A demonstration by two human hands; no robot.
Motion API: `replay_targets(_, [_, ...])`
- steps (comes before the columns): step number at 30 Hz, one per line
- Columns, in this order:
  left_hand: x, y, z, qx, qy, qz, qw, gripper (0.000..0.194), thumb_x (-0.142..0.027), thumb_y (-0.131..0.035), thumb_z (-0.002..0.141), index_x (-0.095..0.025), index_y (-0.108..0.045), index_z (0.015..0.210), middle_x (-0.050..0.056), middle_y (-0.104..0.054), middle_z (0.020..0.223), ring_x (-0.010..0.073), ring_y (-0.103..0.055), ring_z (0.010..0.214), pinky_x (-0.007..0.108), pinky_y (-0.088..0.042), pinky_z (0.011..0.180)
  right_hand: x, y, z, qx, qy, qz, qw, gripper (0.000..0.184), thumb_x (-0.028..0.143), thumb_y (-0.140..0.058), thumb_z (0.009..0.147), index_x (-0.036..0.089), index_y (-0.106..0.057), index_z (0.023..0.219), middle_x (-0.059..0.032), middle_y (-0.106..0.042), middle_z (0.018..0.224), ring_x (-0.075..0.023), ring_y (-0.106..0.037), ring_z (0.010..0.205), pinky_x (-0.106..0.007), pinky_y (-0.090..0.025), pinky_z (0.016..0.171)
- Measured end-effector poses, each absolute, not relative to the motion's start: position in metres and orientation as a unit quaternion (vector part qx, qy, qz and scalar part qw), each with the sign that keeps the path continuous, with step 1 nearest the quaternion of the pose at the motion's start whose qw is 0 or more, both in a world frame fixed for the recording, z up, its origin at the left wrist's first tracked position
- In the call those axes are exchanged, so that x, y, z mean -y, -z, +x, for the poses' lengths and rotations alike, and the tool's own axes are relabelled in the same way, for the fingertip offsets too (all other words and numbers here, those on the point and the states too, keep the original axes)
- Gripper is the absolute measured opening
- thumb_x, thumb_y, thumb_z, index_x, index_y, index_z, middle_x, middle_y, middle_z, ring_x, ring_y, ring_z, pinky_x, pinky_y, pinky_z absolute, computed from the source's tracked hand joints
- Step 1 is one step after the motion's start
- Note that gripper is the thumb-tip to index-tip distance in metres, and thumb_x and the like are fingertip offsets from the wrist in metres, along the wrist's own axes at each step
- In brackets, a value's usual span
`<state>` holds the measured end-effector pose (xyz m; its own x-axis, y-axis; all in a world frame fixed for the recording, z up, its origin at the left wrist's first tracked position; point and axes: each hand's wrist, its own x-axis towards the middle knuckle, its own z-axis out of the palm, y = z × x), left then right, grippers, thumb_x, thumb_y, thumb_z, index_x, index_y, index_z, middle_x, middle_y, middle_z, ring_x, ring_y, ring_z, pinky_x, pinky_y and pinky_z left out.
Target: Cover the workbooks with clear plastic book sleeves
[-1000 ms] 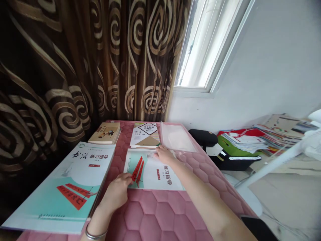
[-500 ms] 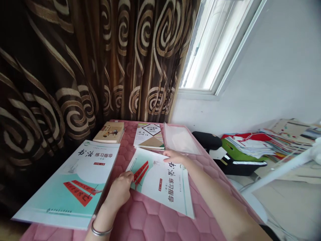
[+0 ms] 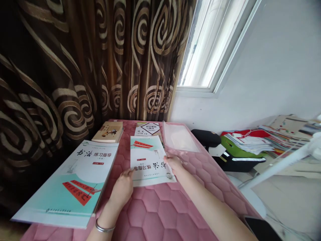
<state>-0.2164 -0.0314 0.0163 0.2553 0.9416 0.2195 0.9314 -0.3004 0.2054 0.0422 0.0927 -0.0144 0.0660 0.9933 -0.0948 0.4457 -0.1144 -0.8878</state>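
Note:
A thin white and teal workbook (image 3: 147, 157) with red banners on its cover is held between both hands, its title turned upside down. My left hand (image 3: 123, 185), with a silver bangle at the wrist, grips the left edge of the workbook. On its right edge, my right hand (image 3: 174, 164) pinches with the thumb on top. To the left lies a stack of workbooks (image 3: 82, 174) with the same cover, the right way up. Behind the held workbook, partly covered by it, is a white and brown book (image 3: 147, 128).
Tan books (image 3: 108, 131) lie at the table's far left, and a clear plastic sleeve (image 3: 180, 137) at the far right. Pink quilted cloth (image 3: 155, 214) covers the table. A dark phone-like slab (image 3: 262, 229) is near the right edge. Beyond stand a white lamp arm (image 3: 278, 169) and piled papers (image 3: 296, 132).
The workbook has turned from sideways to upside down and moved slightly away from me, now overlapping the white and brown book. Both hands have shifted along its edges. The view has moved slightly.

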Motion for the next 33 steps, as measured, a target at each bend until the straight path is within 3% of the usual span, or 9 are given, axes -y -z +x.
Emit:
replay_targets(6, [0.032,-0.015,-0.214,-0.6,-0.192,0.777,0.008,0.034,-0.015,-0.038,0.093,-0.014,-0.064,0.114,0.014,-0.066,0.119,0.0241,-0.061,0.111,0.04,-0.049,0.097,-0.091,0.021,0.048,0.564,-0.288,-0.689,0.353,0.022,0.034,-0.051,0.085,0.02,-0.062,0.073,-0.0061,-0.068,0.064,-0.025,-0.068,0.073,-0.031,-0.049,0.059])
replay_targets(10, [0.035,-0.021,-0.209,-0.619,-0.171,0.767,0.021,0.028,-0.027,-0.052,0.09,-0.017,-0.066,0.112,0.013,-0.064,0.122,0.0278,-0.058,0.114,0.041,-0.049,0.095,-0.089,0.014,0.059,0.607,-0.252,-0.668,0.349,0.018,0.026,-0.052,0.084,0.02,-0.067,0.091,-0.0067,-0.073,0.086,-0.023,-0.068,0.085,-0.032,-0.051,0.075])
replay_targets(13, [0.036,-0.026,-0.208,-0.627,-0.161,0.761,0.035,0.032,-0.029,-0.062,0.084,-0.018,-0.065,0.114,0.012,-0.063,0.125,0.0287,-0.057,0.115,0.041,-0.048,0.096,-0.075,0.009,0.066,0.644,-0.228,-0.638,0.354,0.03,0.019,-0.052,0.082,0.021,-0.064,0.11,-0.0063,-0.07,0.106,-0.0211,-0.065,0.097,-0.034,-0.05,0.087])
replay_targets(16, [0.034,-0.026,-0.208,-0.63,-0.154,0.76,0.032,0.032,-0.027,-0.063,0.084,-0.018,-0.066,0.114,0.012,-0.063,0.124,0.0281,-0.057,0.114,0.041,-0.047,0.097,-0.053,0.01,0.071,0.676,-0.193,-0.619,0.351,0.031,0.018,-0.054,0.082,0.02,-0.066,0.111,-0.0089,-0.063,0.117,-0.0235,-0.057,0.109,-0.038,-0.045,0.097])
replay_targets(22, [0.032,-0.021,-0.209,-0.625,-0.142,0.767,0.009,0.03,-0.028,-0.062,0.084,-0.02,-0.067,0.113,0.01,-0.063,0.121,0.0268,-0.058,0.111,0.039,-0.047,0.097,-0.027,0.016,0.079,0.744,-0.049,-0.601,0.287,0.029,0.022,-0.047,0.092,0.023,-0.072,0.106,-0.01,-0.06,0.105,-0.0254,-0.055,0.102,-0.04,-0.045,0.094])
replay_targets(27, [0.033,-0.023,-0.207,-0.628,-0.143,0.765,-0.002,0.028,-0.026,-0.063,0.084,-0.019,-0.068,0.11,0.012,-0.059,0.129,0.0298,-0.055,0.117,0.044,-0.047,0.097,-0.017,0.001,0.07,0.762,0.002,-0.605,0.233,0.031,0.014,-0.047,0.091,0.025,-0.073,0.103,-0.0092,-0.059,0.116,-0.0257,-0.052,0.102,-0.04,-0.044,0.09])
replay_targets(30, [0.034,-0.023,-0.197,-0.601,-0.148,0.785,-0.012,0.025,-0.02,-0.059,0.085,-0.023,-0.069,0.108,0.009,-0.056,0.137,0.0293,-0.051,0.124,0.053,-0.037,0.107,-0.001,-0.009,0.055,0.805,-0.029,-0.552,0.213,0.026,0.014,-0.051,0.089,0.024,-0.072,0.098,-0.0066,-0.062,0.114,-0.0236,-0.053,0.103,-0.038,-0.045,0.09])
replay_targets(33, [0.033,-0.02,-0.181,-0.565,-0.149,0.812,0.002,0.027,-0.017,-0.056,0.087,-0.024,-0.067,0.111,0.007,-0.059,0.134,0.0268,-0.05,0.127,0.057,-0.029,0.111,0.015,-0.014,0.038,0.828,-0.073,-0.514,0.213,0.019,0.027,-0.062,0.087,0.022,-0.068,0.104,-0.0066,-0.063,0.113,-0.0239,-0.055,0.106,-0.038,-0.044,0.094])
